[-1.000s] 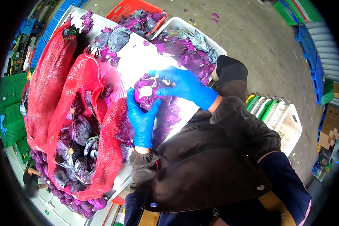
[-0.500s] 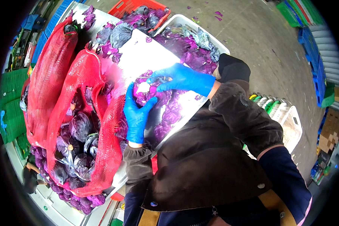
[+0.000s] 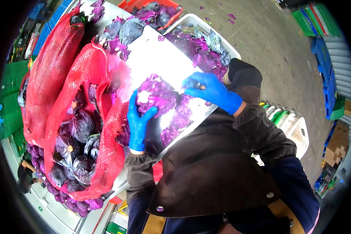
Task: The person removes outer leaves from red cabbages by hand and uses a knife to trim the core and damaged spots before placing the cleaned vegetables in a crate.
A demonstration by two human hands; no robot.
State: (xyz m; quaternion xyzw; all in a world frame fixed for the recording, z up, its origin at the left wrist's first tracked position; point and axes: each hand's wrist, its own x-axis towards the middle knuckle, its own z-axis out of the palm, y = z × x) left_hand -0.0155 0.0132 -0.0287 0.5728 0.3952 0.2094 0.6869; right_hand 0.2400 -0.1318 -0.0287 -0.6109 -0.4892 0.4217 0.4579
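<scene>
My left hand [image 3: 138, 124], in a blue glove, curls its thumb and fingers round the near left side of a red cabbage [image 3: 162, 95]. The cabbage rests on the shiny metal table [image 3: 152, 54], its pale cut stem facing left. My right hand [image 3: 214, 93], gloved in blue too, is closed round a small knife [image 3: 201, 86] just right of the cabbage and apart from it. Only a bit of the handle shows; the blade is lost in glare. Loose purple leaves [image 3: 181, 119] lie between the cabbage and the table's near edge.
An opened red mesh sack [image 3: 113, 165] full of cabbages [image 3: 82, 126] lies left, beside a closed full sack [image 3: 52, 82]. A white crate [image 3: 232, 50] and a red crate [image 3: 130, 4] hold leaves at the back. Another white basket [image 3: 302, 134] stands right. A person [image 3: 25, 175] is far left.
My right hand with the knife has drawn back to the right, off the cabbage. More of the cabbage's top shows now, and my left hand keeps its hold.
</scene>
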